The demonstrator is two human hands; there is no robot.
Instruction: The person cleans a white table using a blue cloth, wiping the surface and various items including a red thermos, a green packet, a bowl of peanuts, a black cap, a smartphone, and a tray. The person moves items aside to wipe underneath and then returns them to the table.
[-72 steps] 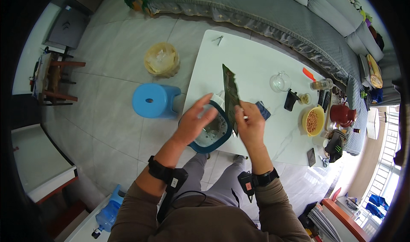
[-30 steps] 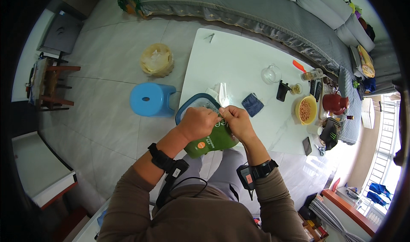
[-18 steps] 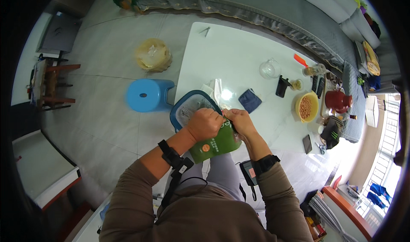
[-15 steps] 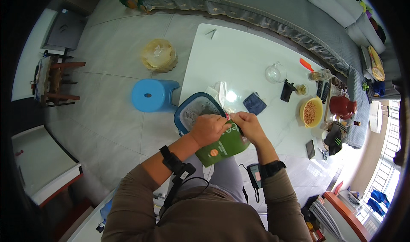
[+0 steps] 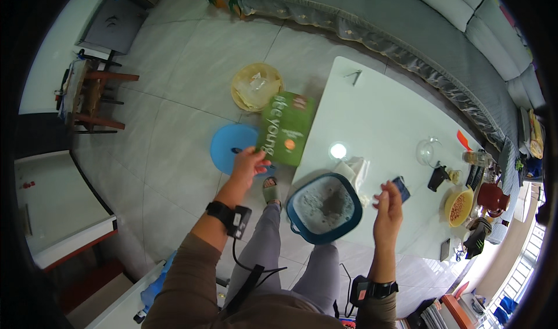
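My left hand [image 5: 249,164] grips the lower edge of a flat green packet [image 5: 286,129] and holds it out to the left, over the floor, above a blue round stool [image 5: 231,147]. My right hand [image 5: 388,204] is raised with its fingers apart and holds nothing, just right of a dark blue bowl [image 5: 324,208] with pale powder inside. The bowl sits at the near edge of the white table [image 5: 378,120].
A yellow bin [image 5: 256,86] stands on the tiled floor beyond the stool. On the table's right side are a glass jar [image 5: 428,151], a dark phone [image 5: 401,188], an orange bowl [image 5: 458,206] and a red pot [image 5: 493,196]. A grey sofa [image 5: 407,21] runs behind.
Both hands were together on the green packet over the bowl. Now my left hand has swung the packet out to the left and my right hand has let go and opened.
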